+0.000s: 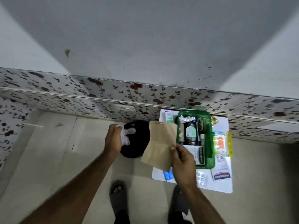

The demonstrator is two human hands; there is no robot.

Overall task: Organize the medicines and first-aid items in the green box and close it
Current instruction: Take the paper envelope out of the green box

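Head view looks steeply down on the green box (pixel 211 143), which lies open on a white sheet (pixel 221 183) on the floor beside a flowered panel (pixel 97 94). Its thin, see-through walls look light and a little springy, so I judge it best taken by the rim on both long sides, since a grip on one wall would probably flex it. Inside stand a dark bottle (pixel 191 131), some foil strips (pixel 186 118) and a printed carton (pixel 196 153), packed close together. Loose around it on the sheet lie an orange packet (pixel 220 142), a blue pill strip (pixel 168 174), a silver pill strip (pixel 202 177) and a white sachet (pixel 221 174); all look light, flat and easy to slide.

Over the box's near left corner the right hand (pixel 182 164) pinches the edge of a brown paper bag (pixel 160 143) between thumb and forefinger; the bag is soft and creased. Further left, the left hand (pixel 114 138) has its fingers curled shut on crumpled clear plastic (pixel 126 135), above a black bin bag (pixel 137 139). Two sandalled feet (pixel 117 196) stand below.
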